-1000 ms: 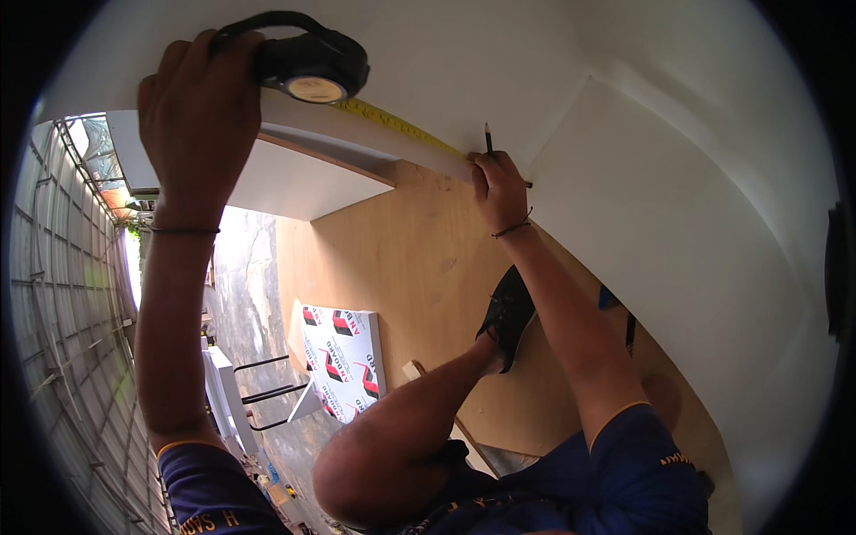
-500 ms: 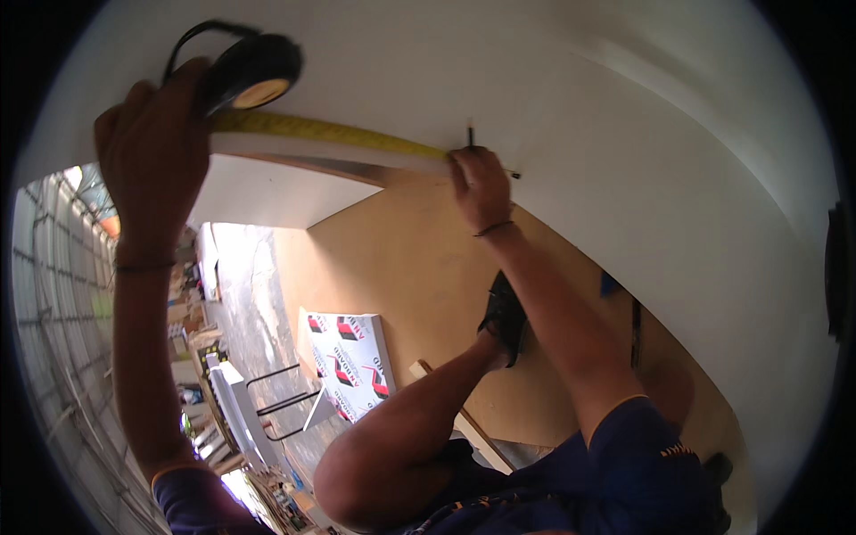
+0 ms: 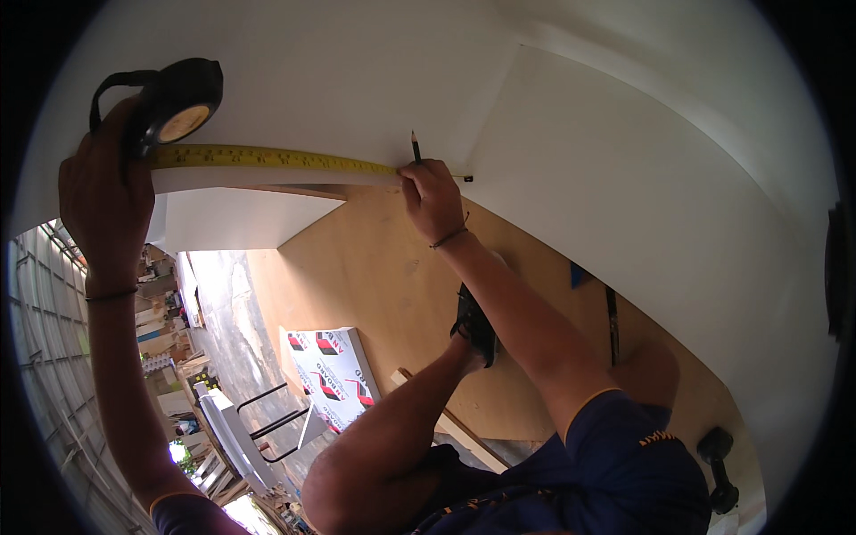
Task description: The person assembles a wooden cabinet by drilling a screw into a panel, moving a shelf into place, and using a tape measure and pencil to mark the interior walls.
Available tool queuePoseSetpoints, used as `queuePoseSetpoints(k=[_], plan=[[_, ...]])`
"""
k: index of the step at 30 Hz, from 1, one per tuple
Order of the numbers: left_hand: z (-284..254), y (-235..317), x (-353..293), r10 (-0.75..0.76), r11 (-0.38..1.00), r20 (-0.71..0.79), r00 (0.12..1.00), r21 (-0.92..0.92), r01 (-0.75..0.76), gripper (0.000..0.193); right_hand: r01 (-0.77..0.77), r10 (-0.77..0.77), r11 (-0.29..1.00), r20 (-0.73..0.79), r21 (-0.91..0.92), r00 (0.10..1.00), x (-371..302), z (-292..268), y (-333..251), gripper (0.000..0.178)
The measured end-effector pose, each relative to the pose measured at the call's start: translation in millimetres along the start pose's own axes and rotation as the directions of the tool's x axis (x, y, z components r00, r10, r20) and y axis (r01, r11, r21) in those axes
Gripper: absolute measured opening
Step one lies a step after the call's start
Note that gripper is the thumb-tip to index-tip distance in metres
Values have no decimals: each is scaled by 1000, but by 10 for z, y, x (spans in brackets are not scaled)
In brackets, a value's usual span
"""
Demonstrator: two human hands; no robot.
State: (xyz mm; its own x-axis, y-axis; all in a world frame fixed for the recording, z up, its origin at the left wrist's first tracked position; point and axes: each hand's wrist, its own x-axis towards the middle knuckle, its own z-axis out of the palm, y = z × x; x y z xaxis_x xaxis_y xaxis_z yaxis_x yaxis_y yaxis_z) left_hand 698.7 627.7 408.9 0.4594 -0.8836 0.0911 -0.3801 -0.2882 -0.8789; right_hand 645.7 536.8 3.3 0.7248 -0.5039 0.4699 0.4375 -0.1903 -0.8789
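Note:
My left hand is closed around a black tape measure with a wrist strap, at the upper left. Its yellow blade runs out to the right along the edge of a white panel. My right hand pinches a dark pencil, its sharpened tip pointing up. The same hand rests on the blade close to its end hook, which shows just past my fingers, near where two white panels meet. What the hook catches on is too small to tell.
Below the panel edge is a brown wooden board, with my shod foot on it. A printed white box and a wooden batten lie lower down. A black dumbbell-shaped object is at lower right; cluttered shelving stands left.
The view has shifted, so most things appear further left. The tape measure case has come down and left with my left hand; the blade looks straighter. My right hand stays near the hook with the pencil.

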Motion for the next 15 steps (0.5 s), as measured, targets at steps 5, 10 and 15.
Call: queuePoseSetpoints(k=[5,10,15], plan=[[-23,14,-4,-127,992,-4,992,-7,127,33,-46,45,996,-8,-72,999,-41,16,-4,12],[-25,30,-14,-181,983,24,983,-27,181,32,-57,58,997,30,-55,998,-24,0,21,11],[6,173,63,-237,969,53,970,-58,240,36,-36,39,996,36,-76,999,-34,-26,126,11]])
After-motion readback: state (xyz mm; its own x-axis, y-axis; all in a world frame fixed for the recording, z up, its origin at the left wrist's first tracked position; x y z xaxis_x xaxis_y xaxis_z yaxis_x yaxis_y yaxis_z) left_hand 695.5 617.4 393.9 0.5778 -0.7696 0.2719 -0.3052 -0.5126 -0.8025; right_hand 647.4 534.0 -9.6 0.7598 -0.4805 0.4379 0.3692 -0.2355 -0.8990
